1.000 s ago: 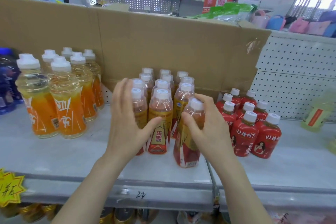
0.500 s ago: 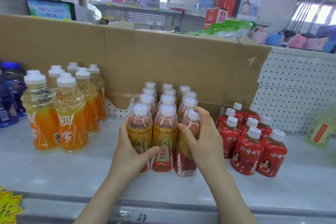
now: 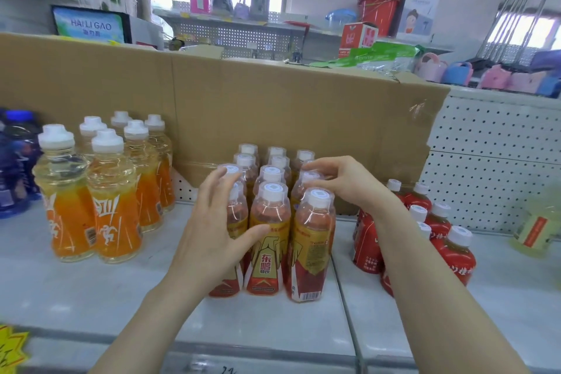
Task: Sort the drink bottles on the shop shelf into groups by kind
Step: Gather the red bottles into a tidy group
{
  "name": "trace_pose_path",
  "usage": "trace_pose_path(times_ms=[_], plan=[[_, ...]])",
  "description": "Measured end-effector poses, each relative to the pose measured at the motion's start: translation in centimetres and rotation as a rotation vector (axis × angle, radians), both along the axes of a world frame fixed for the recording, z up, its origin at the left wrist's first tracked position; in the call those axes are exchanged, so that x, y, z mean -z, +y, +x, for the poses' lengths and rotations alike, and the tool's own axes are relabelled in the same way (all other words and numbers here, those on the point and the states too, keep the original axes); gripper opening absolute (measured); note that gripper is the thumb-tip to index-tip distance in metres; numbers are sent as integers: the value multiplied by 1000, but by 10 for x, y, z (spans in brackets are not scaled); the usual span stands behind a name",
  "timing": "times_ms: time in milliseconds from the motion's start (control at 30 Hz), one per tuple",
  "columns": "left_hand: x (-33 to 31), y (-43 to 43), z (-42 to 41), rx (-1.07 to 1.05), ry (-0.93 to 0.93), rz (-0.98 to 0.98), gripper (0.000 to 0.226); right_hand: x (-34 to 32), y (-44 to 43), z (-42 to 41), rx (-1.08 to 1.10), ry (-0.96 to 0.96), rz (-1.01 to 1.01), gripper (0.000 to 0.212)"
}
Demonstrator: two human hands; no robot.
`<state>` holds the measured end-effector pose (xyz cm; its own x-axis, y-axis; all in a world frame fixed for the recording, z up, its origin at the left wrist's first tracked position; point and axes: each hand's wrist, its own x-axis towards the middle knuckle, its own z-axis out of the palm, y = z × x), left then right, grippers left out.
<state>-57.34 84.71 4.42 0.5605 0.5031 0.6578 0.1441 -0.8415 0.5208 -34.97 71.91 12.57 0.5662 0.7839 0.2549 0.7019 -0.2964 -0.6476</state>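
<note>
Several yellow-and-red energy drink bottles (image 3: 267, 252) with white caps stand in three rows at the middle of the grey shelf (image 3: 91, 297). My left hand (image 3: 218, 222) lies against the left side of the group, fingers spread and fairly straight, thumb touching the front middle bottle. My right hand (image 3: 346, 182) reaches over the right row, its fingers and thumb curled round the top of the second bottle (image 3: 309, 176) behind the front one. Orange sports drink bottles (image 3: 112, 222) stand grouped at the left. Red tea bottles (image 3: 455, 255) are grouped at the right, partly hidden by my right forearm.
A tall cardboard sheet (image 3: 273, 106) backs the shelf. Dark blue bottles (image 3: 15, 167) stand at the far left, a pale yellow bottle (image 3: 537, 228) at the far right. A yellow price tag (image 3: 9, 352) hangs on the shelf's front edge.
My right hand let go of the front right bottle and rose back to the second bottle's top. My left hand's fingers spread out. The front bottles stand closed up in line.
</note>
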Motion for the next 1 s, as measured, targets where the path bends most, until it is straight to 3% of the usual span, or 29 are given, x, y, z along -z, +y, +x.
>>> trace_pose_path(times_ms=[100,333,433,500,600,667,833,1000], plan=[[2,2,1,1,1,7,88,2,-8,1,20,-99,8,37],[6,1,2,0,-16,-9,104,7,-14,-2,55,-75,8,38],[15,1,-1,48,-80,-234,125,19,-22,-24,205,-119,335,27],[19,5,0,121,-127,-439,131,38,-26,-49,201,-179,474,32],[25,18,4,197,-150,-615,130,67,-25,-77,115,-232,396,44],[28,26,8,238,-139,-654,124,79,-23,-81,122,-251,379,40],[34,30,14,306,-147,-664,108,87,-25,-79,153,-270,412,34],[35,25,13,254,-169,-594,118,89,-25,-77,206,-317,381,40]])
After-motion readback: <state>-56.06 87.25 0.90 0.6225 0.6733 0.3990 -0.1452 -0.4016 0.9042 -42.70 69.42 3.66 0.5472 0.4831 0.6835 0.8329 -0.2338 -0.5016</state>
